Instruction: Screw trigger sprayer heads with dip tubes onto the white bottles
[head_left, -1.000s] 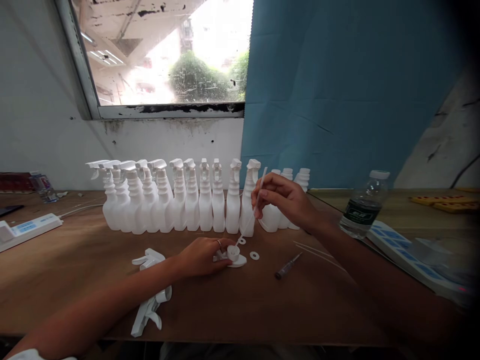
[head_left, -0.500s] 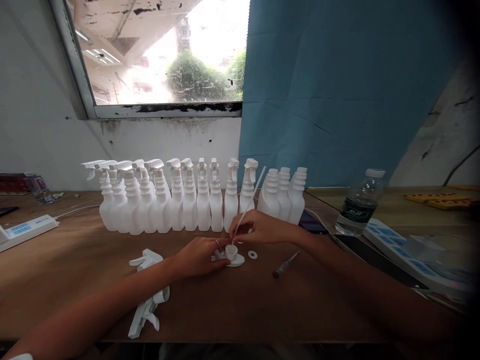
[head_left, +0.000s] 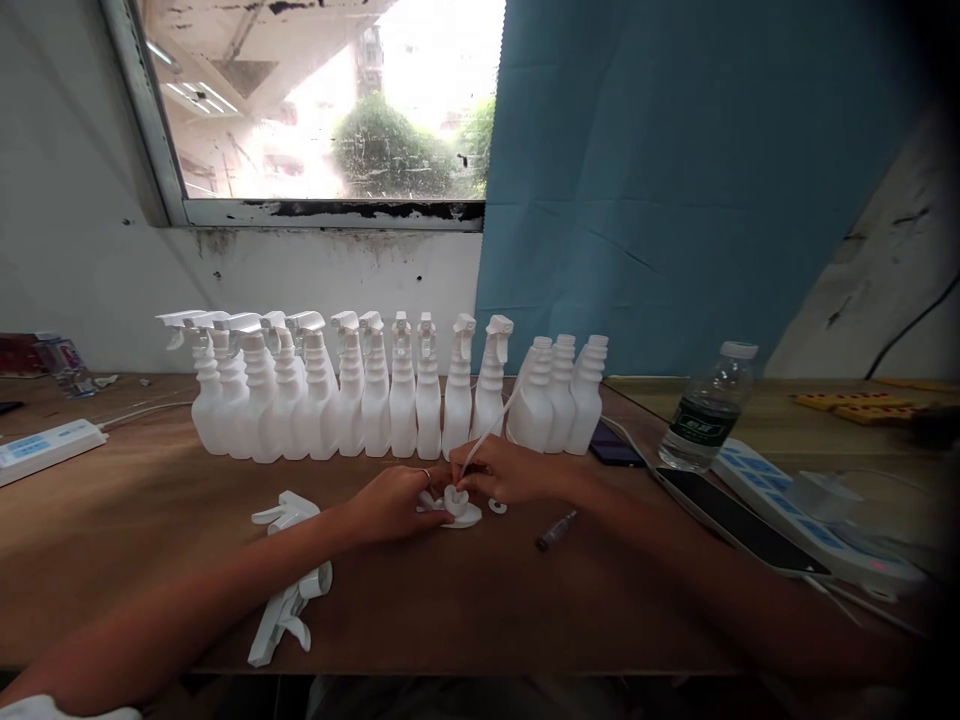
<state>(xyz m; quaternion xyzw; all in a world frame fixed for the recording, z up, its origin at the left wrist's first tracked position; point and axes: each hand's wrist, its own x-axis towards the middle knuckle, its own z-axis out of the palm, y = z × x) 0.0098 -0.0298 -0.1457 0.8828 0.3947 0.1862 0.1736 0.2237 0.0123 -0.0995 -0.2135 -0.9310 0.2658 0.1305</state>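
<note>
My left hand (head_left: 394,505) is closed on a white spray head (head_left: 456,502) lying on the brown table, its round collar facing up. Pinched in my right hand (head_left: 499,470) is a thin white tube (head_left: 486,432), whose lower end is in the collar. A small white washer (head_left: 497,507) lies just below my right hand. Two more loose spray heads, an upper one (head_left: 289,510) and a lower one (head_left: 285,620), lie on either side of my left forearm.
Behind my hands stands a row of white bottles (head_left: 371,410), several with spray heads, the right-hand three (head_left: 562,400) without. A pen-like tool (head_left: 556,532), water bottle (head_left: 709,405), phone (head_left: 739,515) and power strip (head_left: 810,520) are on the right. Another power strip (head_left: 52,448) lies left.
My right hand has come down closer to the collar, and the tube now leans and bends more. The view has shifted slightly.
</note>
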